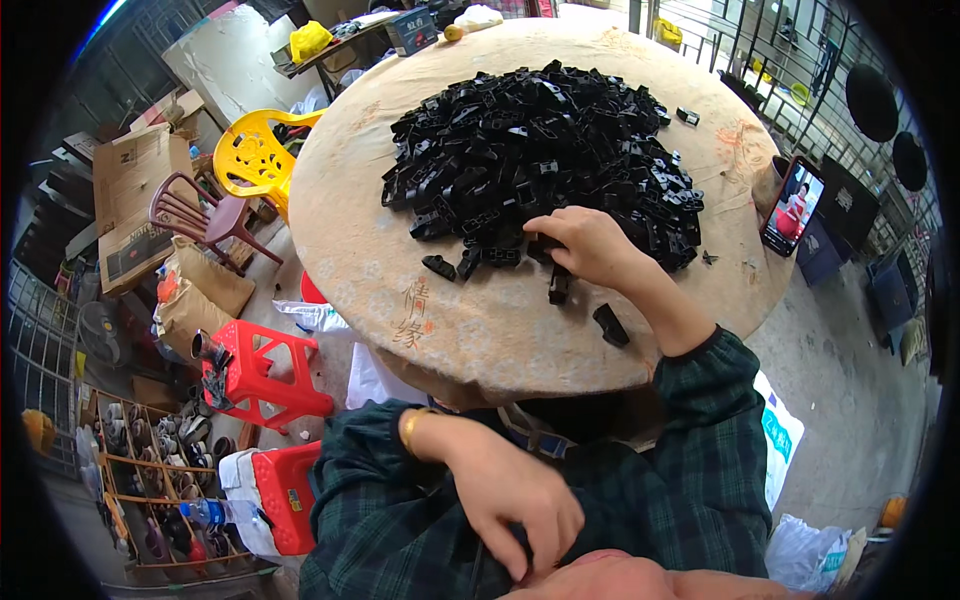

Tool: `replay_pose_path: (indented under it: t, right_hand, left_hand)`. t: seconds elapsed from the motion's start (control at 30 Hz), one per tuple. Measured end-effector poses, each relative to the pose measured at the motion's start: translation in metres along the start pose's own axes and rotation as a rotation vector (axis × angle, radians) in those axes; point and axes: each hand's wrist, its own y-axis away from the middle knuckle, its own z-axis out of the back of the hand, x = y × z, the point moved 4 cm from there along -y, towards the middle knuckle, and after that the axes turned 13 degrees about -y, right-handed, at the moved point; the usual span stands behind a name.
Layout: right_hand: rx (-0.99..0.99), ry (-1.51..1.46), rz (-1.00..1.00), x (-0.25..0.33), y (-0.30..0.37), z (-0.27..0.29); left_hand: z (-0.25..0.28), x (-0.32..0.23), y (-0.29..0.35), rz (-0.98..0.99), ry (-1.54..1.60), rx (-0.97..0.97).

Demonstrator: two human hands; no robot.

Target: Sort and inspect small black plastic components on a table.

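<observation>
A large heap of small black moulded plastic parts (540,140) covers the middle of the round table (340,230). At the heap's near edge, my right hand (590,245) has its fingers bent and closed on a black plastic part, mostly hidden under them. Another loose black part (612,326) lies on the cloth nearer to me, below my right wrist. One more part (438,266) sits apart at the heap's near left. My left hand (515,500) is drawn back against my upper chest, fingers curled in; what the fingertips touch is hidden.
A phone (793,205) stands at the table's right edge, leaning on a round container. A red stool (265,375), a yellow chair (255,155) and a purple-brown chair (215,220) are on the left. Shoes fill a rack (160,480) at lower left. White bags (780,440) lie to my right.
</observation>
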Motion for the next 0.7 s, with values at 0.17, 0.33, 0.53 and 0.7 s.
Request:
replay_pose_path:
  t: [0.17, 0.33, 0.53, 0.7]
  right_hand:
    - [-0.349, -0.135, 0.026, -0.002, -0.002, 0.027]
    - [-0.514, -0.344, -0.159, -0.017, 0.003, 0.047]
    - [-0.38, -0.335, 0.111, -0.004, -0.003, 0.034]
    - [-0.355, -0.502, -0.011, 0.001, 0.0, 0.033]
  left_hand:
    - [0.098, -0.006, 0.049, 0.682, -1.053, -0.538]
    - [0.148, 0.007, 0.11, 1.104, -1.446, -0.744]
    - [0.155, 0.023, 0.128, 1.336, -1.65, -0.572]
    - [0.149, 0.034, 0.128, 1.322, -1.738, -0.52]
